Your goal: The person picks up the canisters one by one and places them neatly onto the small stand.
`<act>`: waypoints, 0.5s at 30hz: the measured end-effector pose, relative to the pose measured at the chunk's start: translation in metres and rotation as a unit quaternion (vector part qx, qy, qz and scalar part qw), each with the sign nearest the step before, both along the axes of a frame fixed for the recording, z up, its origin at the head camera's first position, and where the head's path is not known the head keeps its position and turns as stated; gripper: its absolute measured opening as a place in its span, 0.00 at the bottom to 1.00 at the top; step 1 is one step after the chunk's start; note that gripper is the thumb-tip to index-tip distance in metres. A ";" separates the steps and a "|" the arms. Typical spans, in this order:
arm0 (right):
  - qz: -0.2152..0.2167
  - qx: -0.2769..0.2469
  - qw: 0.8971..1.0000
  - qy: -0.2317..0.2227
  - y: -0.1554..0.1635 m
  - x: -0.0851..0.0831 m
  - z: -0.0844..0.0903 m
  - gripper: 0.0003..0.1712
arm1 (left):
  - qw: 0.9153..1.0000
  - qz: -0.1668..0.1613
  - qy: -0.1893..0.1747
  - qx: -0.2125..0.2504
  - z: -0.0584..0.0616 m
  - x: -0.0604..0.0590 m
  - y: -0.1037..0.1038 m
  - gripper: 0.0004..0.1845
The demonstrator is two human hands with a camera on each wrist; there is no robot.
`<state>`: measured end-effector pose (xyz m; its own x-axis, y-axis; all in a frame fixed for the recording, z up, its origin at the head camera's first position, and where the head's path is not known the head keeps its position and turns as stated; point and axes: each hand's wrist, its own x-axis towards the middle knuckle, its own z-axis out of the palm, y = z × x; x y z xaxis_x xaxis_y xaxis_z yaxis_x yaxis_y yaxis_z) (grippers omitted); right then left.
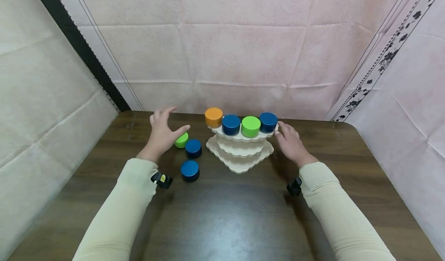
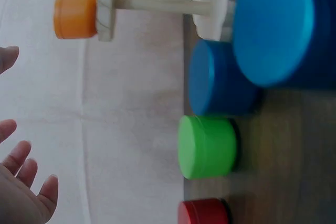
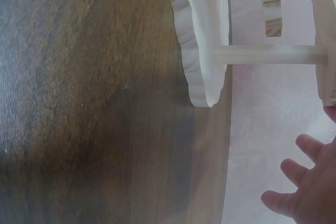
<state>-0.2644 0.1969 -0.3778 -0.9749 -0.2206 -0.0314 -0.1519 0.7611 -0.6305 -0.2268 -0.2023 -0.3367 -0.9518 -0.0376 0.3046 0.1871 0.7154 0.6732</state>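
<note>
Left hand (image 1: 162,131) spread wide, empty, hovering above green puck (image 1: 181,140); two blue pucks (image 1: 193,148) lie just beside it. Right hand (image 1: 291,143) relaxed, fingertips at top tier of stand (image 1: 240,151). Risk: a nudge there could tip the four pucks seated on top.

Both arms reach forward in pale long sleeves, each wrist wearing a small dark camera on its inner side. The left hand (image 1: 162,133) is raised with its palm turned inward, fingers spread and loosely extended, thumb pointing right, holding nothing. The right hand (image 1: 291,143) lies palm down with fingers straight and relaxed, its fingertips (image 1: 280,129) pointing forward and left, no grip closed.
</note>
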 end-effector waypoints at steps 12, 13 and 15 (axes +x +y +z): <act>0.000 -0.001 1.000 0.005 0.000 -0.001 -0.001 0.37 | 0.999 0.031 -0.009 -0.028 -0.022 -0.001 -0.022 0.40; -0.001 -0.001 1.000 0.007 0.000 -0.001 -0.001 0.37 | 0.999 0.034 -0.011 -0.027 -0.024 -0.002 -0.024 0.40; -0.002 0.000 1.000 0.009 0.000 -0.001 -0.002 0.37 | 0.999 0.042 -0.018 -0.021 -0.027 -0.003 -0.029 0.40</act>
